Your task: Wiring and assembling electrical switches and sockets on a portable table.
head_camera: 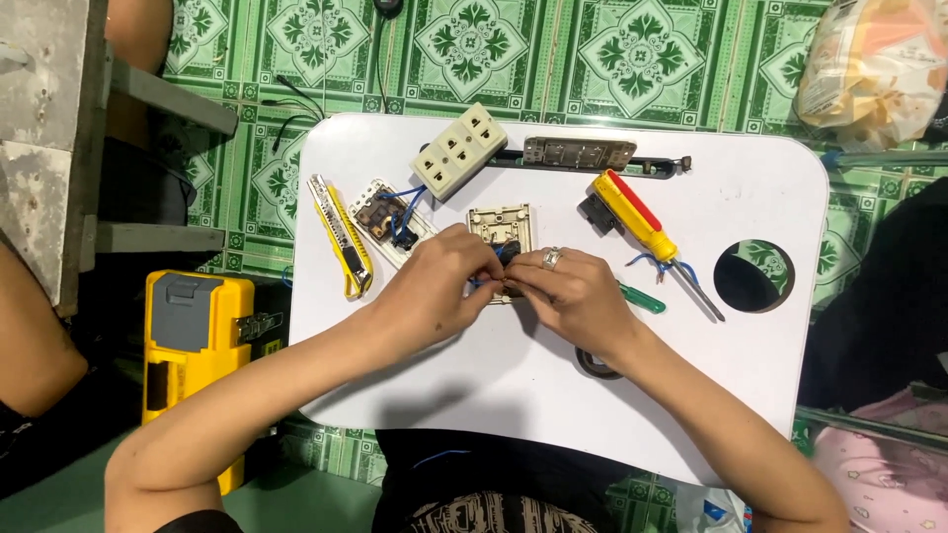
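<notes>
Small table (750, 197), centre of frame: smooth white matt top. Socket block (459, 150), upper centre: cream plastic, slight gloss. Metal bracket (579, 153) beside it: dull grey metal. Screwdriver (637, 219), right of centre: glossy yellow and red plastic handle, bare metal shaft. Utility knife (341, 237), left: yellow plastic. Yellow case (193, 341), lower left: hard plastic with grey parts. Floor mat (612, 59), top: green patterned, somewhat shiny. Bag (874, 64), upper right corner: crinkled glossy plastic.

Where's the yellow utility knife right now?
Head view: the yellow utility knife lies on the white table's left edge, beside the opened socket base, just beyond the left hand.
</notes>
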